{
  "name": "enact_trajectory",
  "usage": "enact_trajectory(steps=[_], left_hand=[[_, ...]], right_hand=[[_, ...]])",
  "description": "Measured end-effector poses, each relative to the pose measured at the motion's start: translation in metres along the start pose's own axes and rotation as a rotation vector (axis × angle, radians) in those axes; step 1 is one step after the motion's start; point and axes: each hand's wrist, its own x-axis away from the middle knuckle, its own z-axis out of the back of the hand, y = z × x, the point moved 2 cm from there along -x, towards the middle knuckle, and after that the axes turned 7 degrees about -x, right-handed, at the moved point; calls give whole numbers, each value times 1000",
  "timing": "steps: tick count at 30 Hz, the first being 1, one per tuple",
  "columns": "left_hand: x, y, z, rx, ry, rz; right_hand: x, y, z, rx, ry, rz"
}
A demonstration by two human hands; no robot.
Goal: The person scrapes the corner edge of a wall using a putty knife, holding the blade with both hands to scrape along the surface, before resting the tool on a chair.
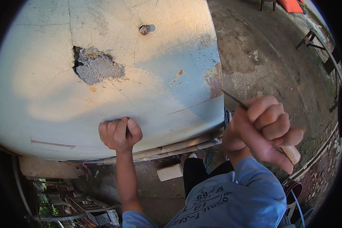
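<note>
A pale cream and light-blue wall, cracked in places, fills the upper left. My left hand is a closed fist against or very near its lower part; whatever its curled fingers may hold is hidden. Out to the right, beyond the wall's edge, my right hand grips a wooden-handled tool. Its thin dark metal blade sticks out past the fingers toward the wall's edge and is seen nearly edge-on. Above my left hand, the wall has a broken hollow with rough grey material in it.
A rusty knob-like stub protrudes from the wall near the top. Below the wall lie bamboo poles and a pale block. A wooden frame stands far right on the stained concrete floor. Wooden debris is piled lower left.
</note>
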Motion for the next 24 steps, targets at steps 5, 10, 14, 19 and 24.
enact_trajectory(steps=[5, 10, 14, 19, 24], left_hand=[[-4, 2, -1, 17, 9, -12], [-2, 3, 0, 2, -5, -1], [-1, -1, 0, -10, 13, -7], [-2, 0, -1, 14, 10, 1], [-4, 1, -2, 7, 8, 7]], right_hand=[[0, 0, 2, -12, 17, 18], [-4, -7, 4, -9, 24, 132], [5, -1, -5, -1, -20, 32], [8, 5, 5, -18, -69, 5], [-8, -12, 13, -177, 48, 16]])
